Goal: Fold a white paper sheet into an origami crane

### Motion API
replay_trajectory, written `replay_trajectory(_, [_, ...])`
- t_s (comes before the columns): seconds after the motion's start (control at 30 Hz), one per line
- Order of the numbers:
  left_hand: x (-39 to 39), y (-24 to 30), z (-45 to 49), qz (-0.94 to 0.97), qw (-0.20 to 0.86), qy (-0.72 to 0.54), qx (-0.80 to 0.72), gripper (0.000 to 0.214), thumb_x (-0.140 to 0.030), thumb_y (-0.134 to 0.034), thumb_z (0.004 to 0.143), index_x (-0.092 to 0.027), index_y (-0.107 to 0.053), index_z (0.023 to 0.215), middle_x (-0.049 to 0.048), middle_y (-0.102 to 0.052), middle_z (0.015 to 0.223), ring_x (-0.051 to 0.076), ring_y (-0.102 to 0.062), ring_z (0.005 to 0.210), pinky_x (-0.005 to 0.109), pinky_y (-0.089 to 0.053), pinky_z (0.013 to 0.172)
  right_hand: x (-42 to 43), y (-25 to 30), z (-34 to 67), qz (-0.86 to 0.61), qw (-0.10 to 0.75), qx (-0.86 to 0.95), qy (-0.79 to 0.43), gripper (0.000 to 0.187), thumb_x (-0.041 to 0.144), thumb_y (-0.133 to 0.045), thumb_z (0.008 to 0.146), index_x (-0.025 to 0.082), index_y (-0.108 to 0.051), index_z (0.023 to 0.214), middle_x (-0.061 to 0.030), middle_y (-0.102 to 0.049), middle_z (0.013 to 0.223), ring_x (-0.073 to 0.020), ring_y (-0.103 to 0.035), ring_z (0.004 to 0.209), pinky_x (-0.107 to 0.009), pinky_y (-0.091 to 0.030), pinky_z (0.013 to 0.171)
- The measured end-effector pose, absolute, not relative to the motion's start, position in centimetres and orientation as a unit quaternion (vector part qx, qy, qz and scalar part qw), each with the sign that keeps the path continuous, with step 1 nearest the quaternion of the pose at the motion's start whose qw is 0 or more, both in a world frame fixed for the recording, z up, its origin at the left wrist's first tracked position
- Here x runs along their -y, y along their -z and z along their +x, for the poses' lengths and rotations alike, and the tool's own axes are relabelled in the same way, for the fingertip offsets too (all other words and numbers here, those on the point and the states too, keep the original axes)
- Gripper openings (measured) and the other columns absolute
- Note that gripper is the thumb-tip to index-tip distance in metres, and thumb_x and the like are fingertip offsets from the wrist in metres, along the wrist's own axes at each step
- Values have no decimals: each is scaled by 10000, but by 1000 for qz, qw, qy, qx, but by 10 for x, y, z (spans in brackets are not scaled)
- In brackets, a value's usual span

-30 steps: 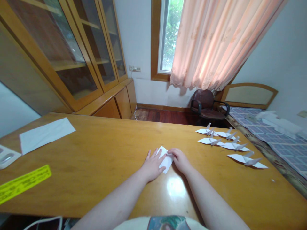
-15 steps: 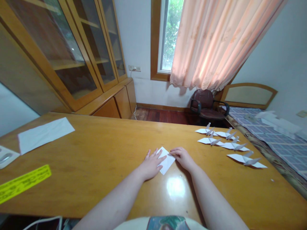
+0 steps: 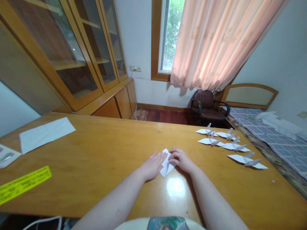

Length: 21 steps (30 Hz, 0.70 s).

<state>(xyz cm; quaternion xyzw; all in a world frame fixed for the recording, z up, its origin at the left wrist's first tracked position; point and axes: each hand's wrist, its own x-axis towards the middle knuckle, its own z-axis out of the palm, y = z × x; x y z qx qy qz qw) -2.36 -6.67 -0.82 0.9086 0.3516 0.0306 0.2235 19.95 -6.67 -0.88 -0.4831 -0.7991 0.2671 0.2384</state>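
Shifted inward, my right hand (image 3: 181, 161) works the folded white paper (image 3: 167, 167), pinch unclear. My left hand (image 3: 152, 166), flat, steadies it.

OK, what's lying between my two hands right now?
In the head view, a folded white paper lies on the wooden table between them, touched by both your left hand and your right hand.

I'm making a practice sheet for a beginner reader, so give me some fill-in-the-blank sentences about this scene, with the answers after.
1. The left hand and right hand are on a paper coloured ____.
2. The number of folded cranes on the table is ____.
3. The printed strip is bright ____.
4. The curtain partly covers a ____.

Missing words: white; five; yellow; window.
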Motion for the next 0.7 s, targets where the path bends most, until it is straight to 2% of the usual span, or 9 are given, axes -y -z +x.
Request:
replay_trajectory(0.17, [70, 10, -19, 910, 211, -44, -354, 708, -242, -415, 866, -211, -37, 1463, 46, -161, 1521, 158, -140, 1398, 409, -84, 1145, 67, 11, 194, -514, 253, 782, -247, 164, 363, -623, 791, 206, -669, 805, -77, -614, 1067, -217, -522, 1023, -443, -293, 1011])
replay_trajectory(0.37, [73, 8, -17, 913, 192, -44, -358, 653, -239, -380, 884, -234, -72, 1460, 24, -163, 1522, 154, -140, 1397, 418, -79, 1147, 71, 5, 192, -500, 268, 782, -257, 204, 342, -638, 762, 223, -679, 922, -88, -588, 1131, -235, -497, 1081, -442, -321, 1001])
replay_trajectory(0.47, [73, 4, -17, 909, 195, -33, -368, 601, -246, -374, 893, -237, -148, 1450, 35, -192, 1514, 162, -148, 1396, 446, -68, 1144, 72, 3, 198, -468, 267, 794, -281, 151, 234, -657, 716, 239, -709, 857, -73, -572, 1170, -236, -475, 1133, -419, -329, 1005])
replay_trajectory(0.57, [70, 3, -19, 906, 193, -32, -377, 516, -246, -383, 897, -278, -292, 1404, 23, -237, 1502, 187, -150, 1397, 500, -58, 1132, 71, 4, 203, -459, 236, 805, -294, 212, 134, -635, 677, 269, -734, 808, -51, -557, 1218, -246, -444, 1177, -435, -295, 1031])
replay_trajectory(0.7, [64, 6, -23, 897, 198, -65, -390, 465, -241, -419, 889, -286, -392, 1351, 13, -314, 1473, 196, -201, 1384, 514, -78, 1127, 70, 7, 204, -474, 213, 802, -296, 136, 231, -681, 708, 284, -742, 817, -51, -532, 1273, -267, -407, 1215, -464, -261, 1046])
